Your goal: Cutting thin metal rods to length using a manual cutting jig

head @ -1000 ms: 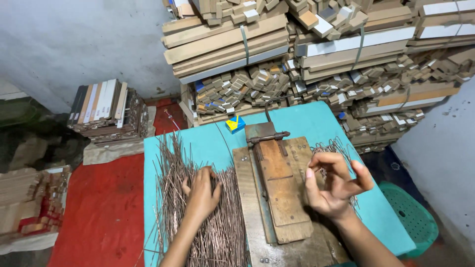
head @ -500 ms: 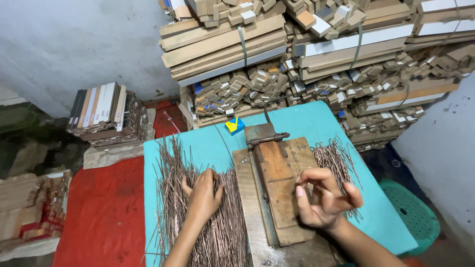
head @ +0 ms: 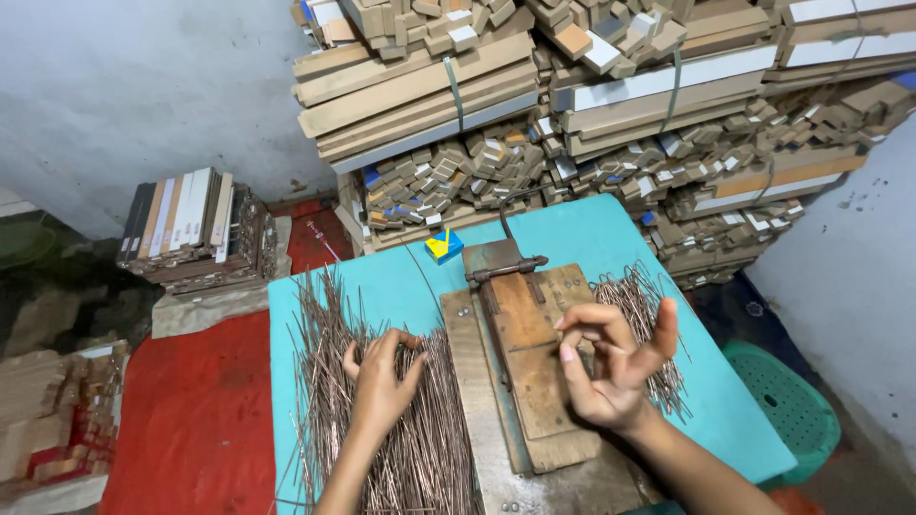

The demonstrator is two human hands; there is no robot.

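My left hand (head: 382,377) rests palm down on a wide heap of thin copper-coloured wire rods (head: 353,401) spread over the left half of a turquoise table (head: 401,277), fingers curled into the rods. My right hand (head: 611,358) hovers over the right edge of a wooden press block (head: 525,353) with a rusty metal hinge (head: 501,262) at its far end. Its thumb and fingers are curved close together; whether they pinch a rod is unclear. A smaller bundle of rods (head: 639,315) lies just behind that hand.
Small blue and yellow box (head: 444,245) sits at the table's far edge. Big stacks of bundled wooden strips (head: 592,114) fill the back wall. A smaller strip pile (head: 196,234) stands left. Red mat (head: 200,420) covers the floor left; a green plastic stool (head: 787,391) stands right.
My right hand has drifted left from the small rod bundle to the wooden block's edge, fingers curling closer. My left hand has stayed on the rod heap.
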